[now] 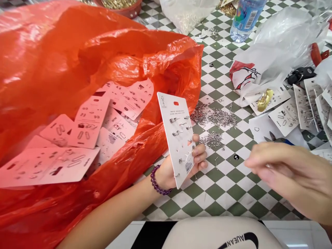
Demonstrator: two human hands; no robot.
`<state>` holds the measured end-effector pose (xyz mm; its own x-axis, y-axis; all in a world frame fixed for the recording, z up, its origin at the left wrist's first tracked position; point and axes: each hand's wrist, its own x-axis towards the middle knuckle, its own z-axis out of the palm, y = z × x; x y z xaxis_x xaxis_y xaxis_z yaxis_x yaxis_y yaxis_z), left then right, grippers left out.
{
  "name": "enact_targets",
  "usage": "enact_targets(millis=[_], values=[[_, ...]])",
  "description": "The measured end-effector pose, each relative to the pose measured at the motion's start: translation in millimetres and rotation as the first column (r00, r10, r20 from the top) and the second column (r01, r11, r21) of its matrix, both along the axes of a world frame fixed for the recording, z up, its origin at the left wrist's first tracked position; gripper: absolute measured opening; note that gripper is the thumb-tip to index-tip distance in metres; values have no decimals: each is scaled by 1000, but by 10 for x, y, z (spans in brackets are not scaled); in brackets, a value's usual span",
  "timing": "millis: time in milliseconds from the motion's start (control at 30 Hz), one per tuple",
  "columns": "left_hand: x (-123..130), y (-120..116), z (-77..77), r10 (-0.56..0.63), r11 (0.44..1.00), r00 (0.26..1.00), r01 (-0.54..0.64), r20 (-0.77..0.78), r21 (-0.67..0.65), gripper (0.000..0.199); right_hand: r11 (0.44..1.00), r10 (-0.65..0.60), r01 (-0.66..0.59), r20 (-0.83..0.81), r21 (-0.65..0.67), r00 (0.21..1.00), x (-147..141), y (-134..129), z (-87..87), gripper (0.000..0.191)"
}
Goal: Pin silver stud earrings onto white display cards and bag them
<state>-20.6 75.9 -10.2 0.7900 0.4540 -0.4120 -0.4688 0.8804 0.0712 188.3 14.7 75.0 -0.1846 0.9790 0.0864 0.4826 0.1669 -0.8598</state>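
My left hand [199, 155] grips a white earring card [178, 138] from behind, tilted upright, with its fingers showing past the right edge. Small metal earring pieces sit in the card, and it has a hang hole near the top. At the right, my right hand [290, 178] is held with thumb and fingertips pressed together; anything between them is too small to make out. Loose piles of small silver earring pieces [221, 117] lie on the table between the hands. Purple beads circle my left wrist.
A large red plastic bag [116, 45] fills the left, with several earring cards [89, 119] inside. More filled cards [284, 116] stand or lie at the right near pliers [273, 137]. A water bottle [246, 20], clear bags and a bowl [132, 10] are at the back.
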Motion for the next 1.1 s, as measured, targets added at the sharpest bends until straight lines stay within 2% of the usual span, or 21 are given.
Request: enact_targets(millis=[133, 233, 400, 500, 600, 733, 833, 900, 1033, 1100], values=[[4, 11, 37, -29, 1000, 1000, 29, -7, 2, 20, 988, 37, -34, 19, -149, 999, -159, 200, -155, 17], [0, -23, 15, -51, 997, 998, 53, -38, 51, 26, 983, 49, -49, -3, -177, 999, -276, 260, -259, 15], [0, -137, -96, -87, 967, 994, 101, -70, 234, 23, 988, 95, -104, -74, -118, 993, -402, 235, -378, 6], [-4, -165, -100, -71, 963, 996, 82, -50, 257, 19, 990, 105, -105, -8, -91, 994, -429, 219, -425, 14], [-10, -152, -63, -83, 958, 994, 100, -75, 268, 24, 994, 91, -87, 51, -72, 995, -423, 205, -444, 21], [-12, -140, -49, -108, 944, 987, 138, -116, 300, 27, 992, 114, -117, 49, 48, 992, -385, 177, -471, 24], [-9, -139, -70, -133, 941, 976, 179, -172, 288, 34, 988, 143, -146, -73, -48, 987, -366, 163, -532, 15], [-9, -132, -83, -124, 939, 972, 179, -198, 293, 37, 981, 120, -140, -148, -132, 982, -374, 160, -578, 10], [-12, -118, -88, -97, 937, 976, 155, -193, 314, 34, 983, 11, -36, -134, -181, 991, -426, 160, -625, 13], [-10, -125, -84, -99, 940, 977, 154, -188, 305, 32, 984, -4, -23, -149, -176, 989, -450, 157, -634, 13]])
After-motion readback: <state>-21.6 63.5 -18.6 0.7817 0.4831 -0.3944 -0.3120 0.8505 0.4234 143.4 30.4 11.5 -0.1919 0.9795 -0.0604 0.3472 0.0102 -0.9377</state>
